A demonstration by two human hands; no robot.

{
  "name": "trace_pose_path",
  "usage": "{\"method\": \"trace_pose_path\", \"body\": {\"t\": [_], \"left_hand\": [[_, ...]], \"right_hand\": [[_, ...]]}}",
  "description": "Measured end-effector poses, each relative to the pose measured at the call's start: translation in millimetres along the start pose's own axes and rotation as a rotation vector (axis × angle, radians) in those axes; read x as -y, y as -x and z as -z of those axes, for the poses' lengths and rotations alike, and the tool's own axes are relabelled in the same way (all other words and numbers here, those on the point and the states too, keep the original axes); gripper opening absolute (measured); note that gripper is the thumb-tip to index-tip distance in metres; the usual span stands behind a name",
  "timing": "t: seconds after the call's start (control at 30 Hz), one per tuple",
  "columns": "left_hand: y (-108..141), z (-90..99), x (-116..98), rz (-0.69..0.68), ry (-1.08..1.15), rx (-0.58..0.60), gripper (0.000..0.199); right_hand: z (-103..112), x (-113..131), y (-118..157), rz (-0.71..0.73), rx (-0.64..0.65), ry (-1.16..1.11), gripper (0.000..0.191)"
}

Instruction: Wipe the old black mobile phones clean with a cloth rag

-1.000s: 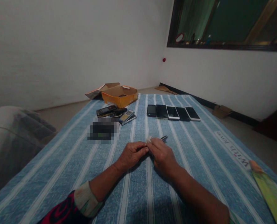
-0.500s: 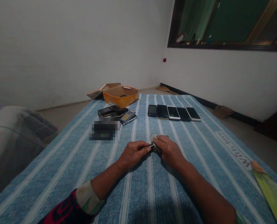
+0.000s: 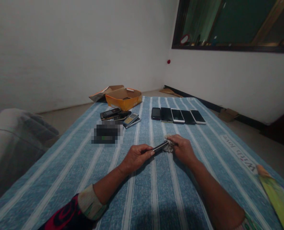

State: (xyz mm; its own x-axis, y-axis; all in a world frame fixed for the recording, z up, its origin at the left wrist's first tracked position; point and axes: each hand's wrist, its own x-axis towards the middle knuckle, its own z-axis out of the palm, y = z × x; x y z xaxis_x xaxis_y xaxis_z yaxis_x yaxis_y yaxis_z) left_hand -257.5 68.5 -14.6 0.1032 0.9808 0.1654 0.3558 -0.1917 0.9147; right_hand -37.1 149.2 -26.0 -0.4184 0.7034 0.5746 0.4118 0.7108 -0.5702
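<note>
The left hand (image 3: 137, 156) is pinching the near end of a slim device (image 3: 159, 148) between thumb and fingers. The device is showing its narrow side, dark with a pale metallic edge, and is slanting up and away to the right over the middle of the striped surface (image 3: 142, 198). The right hand (image 3: 184, 149) is gripping a crumpled, pale rag (image 3: 169, 147) with bent fingers, and the rag is touching the device's far end.

Beyond the hands, five phones (image 3: 177, 115) are lying side by side in a row, nearer the far edge than the hands and towards the right edge. Opposite them, towards the left edge, a loose pile (image 3: 110, 113) of older phones is lying, with a keypad phone (image 3: 130, 119) resting at its right side. A pixelated dark item (image 3: 106, 133) is lying just nearer than the pile. An open orange box (image 3: 124, 103) is standing at the far left corner. Along the right edge, a yellow-green item (image 3: 274, 195) is lying near printed lettering (image 3: 239, 153).
</note>
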Motion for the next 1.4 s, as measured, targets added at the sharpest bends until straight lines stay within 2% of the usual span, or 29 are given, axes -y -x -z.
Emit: {"method": "trace_pose_path", "body": {"t": [0.1, 0.27, 0.4, 0.5, 0.7, 0.97, 1.1, 1.23, 1.4], "left_hand": [[0, 0.1, 0, -0.003, 0.001, -0.004, 0.03], [0, -0.2, 1, -0.004, 0.023, 0.009, 0.029], [-1, -0.6, 0, -0.026, 0.018, 0.002, 0.027], [-2, -0.7, 1, -0.059, 0.022, -0.002, 0.022], [-2, -0.4, 2, -0.072, 0.005, 0.005, 0.024], [0, 0.1, -1, -0.039, -0.011, 0.027, 0.029], [1, 0.1, -2, -0.039, -0.02, 0.031, 0.028], [0, -0.1, -2, -0.04, -0.034, 0.031, 0.028], [0, 1.8, -1, -0.056, -0.017, 0.021, 0.028]], "right_hand": [[-3, 2, 2, 0.003, -0.024, 0.098, 0.049], [-12, 21, 8, 0.162, 0.027, 0.307, 0.04], [-24, 45, 12, 0.258, 0.077, 0.29, 0.037], [-28, 58, 11, 0.266, 0.167, 0.242, 0.031], [-18, 52, 7, 0.228, 0.237, 0.18, 0.038], [-1, 27, 1, 0.11, 0.213, 0.161, 0.041], [9, 13, -3, 0.039, 0.165, -0.01, 0.039], [10, -4, -5, -0.128, 0.097, -0.258, 0.035], [5, -13, -2, -0.35, 0.059, -0.422, 0.033]]}}
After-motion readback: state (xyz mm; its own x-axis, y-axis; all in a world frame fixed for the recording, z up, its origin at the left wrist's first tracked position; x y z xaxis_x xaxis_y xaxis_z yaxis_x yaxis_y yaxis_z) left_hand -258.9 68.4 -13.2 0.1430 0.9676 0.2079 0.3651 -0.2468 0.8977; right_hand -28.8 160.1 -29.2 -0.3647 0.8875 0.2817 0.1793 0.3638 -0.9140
